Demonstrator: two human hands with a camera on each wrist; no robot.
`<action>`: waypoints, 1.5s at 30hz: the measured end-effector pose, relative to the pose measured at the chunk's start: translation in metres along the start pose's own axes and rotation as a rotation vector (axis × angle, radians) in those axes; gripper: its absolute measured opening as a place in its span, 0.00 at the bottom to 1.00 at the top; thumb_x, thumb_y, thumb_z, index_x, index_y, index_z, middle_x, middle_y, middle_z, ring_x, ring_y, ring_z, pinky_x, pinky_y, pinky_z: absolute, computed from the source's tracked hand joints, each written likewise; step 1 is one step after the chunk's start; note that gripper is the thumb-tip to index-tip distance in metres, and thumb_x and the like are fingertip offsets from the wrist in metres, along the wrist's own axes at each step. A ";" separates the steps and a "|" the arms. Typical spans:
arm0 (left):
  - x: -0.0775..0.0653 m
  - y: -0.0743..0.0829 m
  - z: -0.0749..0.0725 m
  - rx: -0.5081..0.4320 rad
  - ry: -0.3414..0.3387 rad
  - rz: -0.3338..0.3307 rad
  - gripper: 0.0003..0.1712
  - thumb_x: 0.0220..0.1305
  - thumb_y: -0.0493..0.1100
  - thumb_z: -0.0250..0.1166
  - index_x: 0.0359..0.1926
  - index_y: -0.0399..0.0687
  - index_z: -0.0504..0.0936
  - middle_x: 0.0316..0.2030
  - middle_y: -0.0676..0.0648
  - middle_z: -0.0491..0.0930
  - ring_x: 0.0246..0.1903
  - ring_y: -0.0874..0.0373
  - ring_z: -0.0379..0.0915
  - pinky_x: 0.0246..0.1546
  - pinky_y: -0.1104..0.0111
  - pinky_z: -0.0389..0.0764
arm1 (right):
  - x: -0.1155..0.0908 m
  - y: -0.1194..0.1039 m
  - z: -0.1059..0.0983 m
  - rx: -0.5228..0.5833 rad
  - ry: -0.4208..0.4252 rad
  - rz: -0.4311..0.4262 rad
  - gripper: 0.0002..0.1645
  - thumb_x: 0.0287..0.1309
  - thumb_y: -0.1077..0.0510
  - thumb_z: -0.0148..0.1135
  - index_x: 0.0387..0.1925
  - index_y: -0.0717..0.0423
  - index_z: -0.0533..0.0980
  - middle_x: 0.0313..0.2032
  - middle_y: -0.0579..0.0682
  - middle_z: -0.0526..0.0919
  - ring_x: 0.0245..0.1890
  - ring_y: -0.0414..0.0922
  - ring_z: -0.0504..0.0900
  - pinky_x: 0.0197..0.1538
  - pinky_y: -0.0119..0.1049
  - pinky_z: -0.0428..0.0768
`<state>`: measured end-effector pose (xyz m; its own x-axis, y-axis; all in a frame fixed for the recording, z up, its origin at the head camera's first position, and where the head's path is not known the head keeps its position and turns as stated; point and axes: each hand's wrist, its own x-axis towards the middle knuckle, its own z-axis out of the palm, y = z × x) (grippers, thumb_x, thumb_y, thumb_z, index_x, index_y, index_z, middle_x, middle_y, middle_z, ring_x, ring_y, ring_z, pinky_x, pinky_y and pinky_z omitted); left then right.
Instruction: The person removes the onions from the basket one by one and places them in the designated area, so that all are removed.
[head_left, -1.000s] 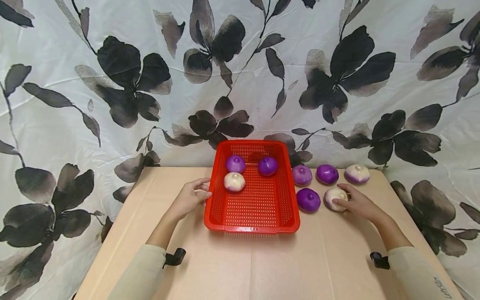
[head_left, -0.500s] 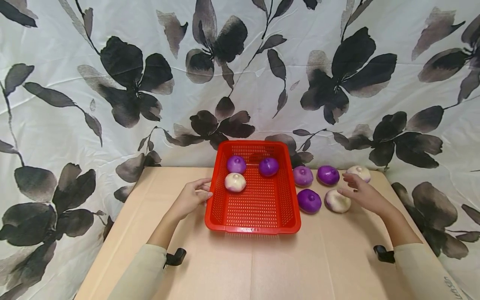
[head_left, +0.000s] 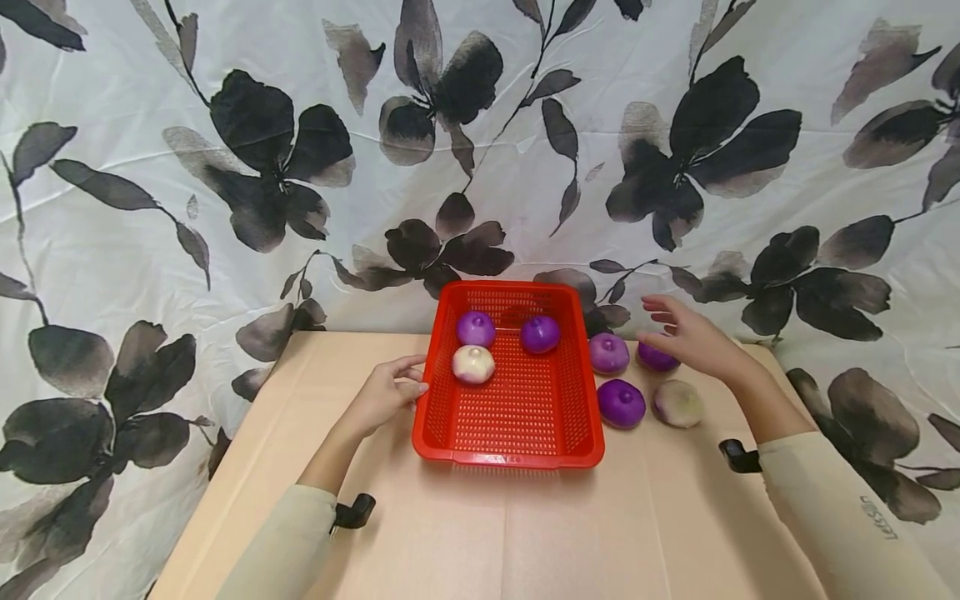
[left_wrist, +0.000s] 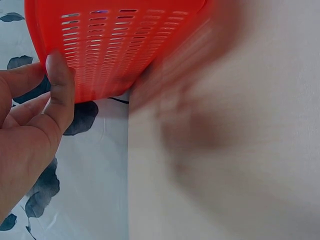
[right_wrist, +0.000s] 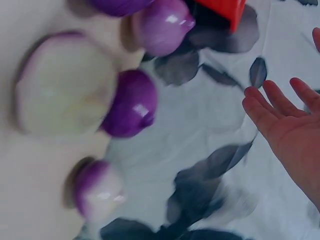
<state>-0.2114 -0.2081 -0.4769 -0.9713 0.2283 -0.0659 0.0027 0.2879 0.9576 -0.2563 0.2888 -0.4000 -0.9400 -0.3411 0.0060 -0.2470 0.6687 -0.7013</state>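
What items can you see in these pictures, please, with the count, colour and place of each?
Floral cloth: one, white with grey-black flowers, at the back
Table: one, light tan, in front of the cloth
Basket: one, red, on the table
Purple bulbs inside: two, purple, far half of the basket
Pale bulb inside: one, whitish, left part of the basket
Purple bulbs outside: three, purple, right of the basket
Pale bulbs outside: two, white and purple, right of the basket
Wrist devices: two, black, one per wrist
Sleeves: two, pale beige, on the arms
Left hand: one, bare, at the basket's left side
Right hand: one, bare, above the far bulbs outside
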 end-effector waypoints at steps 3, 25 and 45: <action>0.001 0.001 0.000 -0.005 -0.007 0.002 0.33 0.67 0.27 0.64 0.72 0.31 0.68 0.48 0.29 0.79 0.31 0.59 0.81 0.31 0.62 0.88 | 0.014 -0.016 0.005 -0.003 -0.016 -0.019 0.47 0.69 0.48 0.66 0.77 0.64 0.55 0.75 0.68 0.61 0.73 0.70 0.63 0.74 0.68 0.61; 0.002 0.006 -0.001 -0.036 -0.021 0.005 0.33 0.67 0.26 0.63 0.72 0.30 0.67 0.46 0.32 0.79 0.31 0.60 0.81 0.31 0.62 0.89 | 0.128 -0.096 0.071 0.073 -0.109 0.093 0.47 0.68 0.43 0.63 0.75 0.64 0.58 0.73 0.67 0.65 0.71 0.63 0.67 0.75 0.60 0.67; 0.001 0.005 0.000 -0.005 -0.019 0.003 0.33 0.67 0.27 0.63 0.72 0.30 0.67 0.48 0.28 0.79 0.32 0.58 0.82 0.32 0.62 0.88 | 0.130 -0.064 0.152 0.091 0.123 0.394 0.56 0.67 0.39 0.62 0.77 0.69 0.48 0.72 0.70 0.65 0.73 0.64 0.67 0.77 0.55 0.64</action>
<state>-0.2125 -0.2061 -0.4726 -0.9666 0.2470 -0.0681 0.0045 0.2822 0.9593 -0.3274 0.1013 -0.4627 -0.9808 0.0143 -0.1946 0.1540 0.6693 -0.7269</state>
